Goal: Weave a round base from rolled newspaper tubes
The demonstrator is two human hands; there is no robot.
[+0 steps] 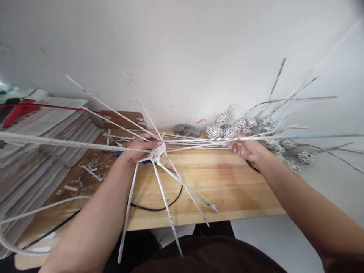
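A small woven paper piece (157, 151) hangs over the wooden table, with several thin rolled paper sticks spreading out from it in all directions. My left hand (145, 146) is closed on its left side, thumb on top near the centre. Farther right, my right hand (243, 147) has its fingers curled around long paper sticks (199, 141) that stretch between both hands. Some of those sticks run on to the right past my right hand. Where the sticks between the hands lie on the table and where they are held up is hard to tell.
Woven paper balls (222, 127) with sticks lie at the back right by the wall. A grey cloth (187, 130) rests behind the hands. Stacked paper (57, 140) stands at the left, near paper scraps (91, 171). A black cable (159, 209) curves across the table (227, 189).
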